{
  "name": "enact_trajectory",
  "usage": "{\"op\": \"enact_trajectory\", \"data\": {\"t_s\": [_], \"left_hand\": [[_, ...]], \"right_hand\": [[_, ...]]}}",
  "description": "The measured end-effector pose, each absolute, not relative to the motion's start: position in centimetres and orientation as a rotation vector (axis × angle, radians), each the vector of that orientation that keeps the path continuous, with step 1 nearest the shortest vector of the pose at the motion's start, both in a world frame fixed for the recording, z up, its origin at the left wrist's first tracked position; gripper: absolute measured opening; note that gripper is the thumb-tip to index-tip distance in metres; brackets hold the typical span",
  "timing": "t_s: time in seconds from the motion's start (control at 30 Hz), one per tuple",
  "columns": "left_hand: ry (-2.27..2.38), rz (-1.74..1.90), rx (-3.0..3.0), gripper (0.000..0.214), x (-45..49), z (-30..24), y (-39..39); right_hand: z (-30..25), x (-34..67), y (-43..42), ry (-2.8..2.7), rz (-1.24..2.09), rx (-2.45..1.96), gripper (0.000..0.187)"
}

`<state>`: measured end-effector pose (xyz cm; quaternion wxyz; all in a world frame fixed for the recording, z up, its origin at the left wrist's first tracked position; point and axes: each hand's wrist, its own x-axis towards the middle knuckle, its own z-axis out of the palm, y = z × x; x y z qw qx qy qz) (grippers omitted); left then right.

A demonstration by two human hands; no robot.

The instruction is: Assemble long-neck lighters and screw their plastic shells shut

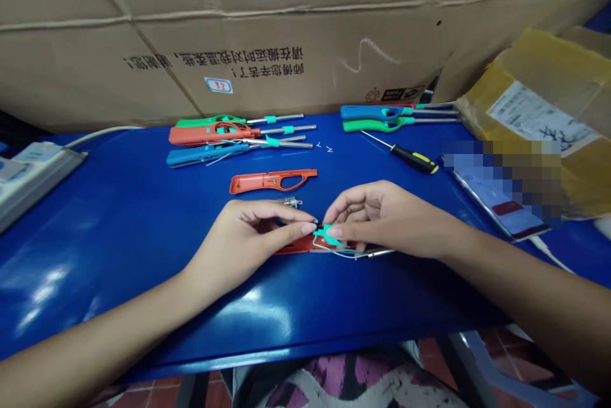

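Close together over an orange lighter half-shell are both of my hands. The thumb and fingers of my right hand pinch a teal trigger. At the trigger's left end, my left hand has its thumb and forefinger closed; whatever lies between them is hidden. A thin white wire loops below the trigger. A metal lighter tube sticks out under my right hand. Just behind my left hand is a small metal-and-clear part, partly covered. The matching orange half-shell lies farther back.
Several long lighters in green, orange and blue lie at the back left. More lighters and a screwdriver are at the back right, beside a phone and taped package. A power strip stands left; a cardboard box walls the back.
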<state>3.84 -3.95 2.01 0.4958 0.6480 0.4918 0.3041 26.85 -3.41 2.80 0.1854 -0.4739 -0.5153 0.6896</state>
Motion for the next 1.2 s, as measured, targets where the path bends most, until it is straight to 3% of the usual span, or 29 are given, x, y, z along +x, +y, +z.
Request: {"op": "enact_trajectory", "data": {"t_s": [0.17, 0.37, 1.0, 1.2], "left_hand": [[1.144, 0.746, 1.808, 0.009, 3.1, 1.5, -3.7], [0.897, 0.723, 2.184, 0.039, 2.4, 0.3, -4.0], [0.862, 0.674, 2.448, 0.027, 2.3, -0.8, -5.0], [0.846, 0.741, 2.479, 0.029, 2.4, -1.2, -4.9]], "right_hand": [[2.6, 26.7, -3.4, -1.514, 1.874, -1.393, 0.023], [2.1, 26.8, -3.2, -1.545, 1.792, -1.477, 0.017], [0.9, 26.1, -4.4, -1.941, 1.12, -1.473, 0.01], [2.0, 27.4, -4.2, -2.296, 0.89, -1.399, 0.01]]}}
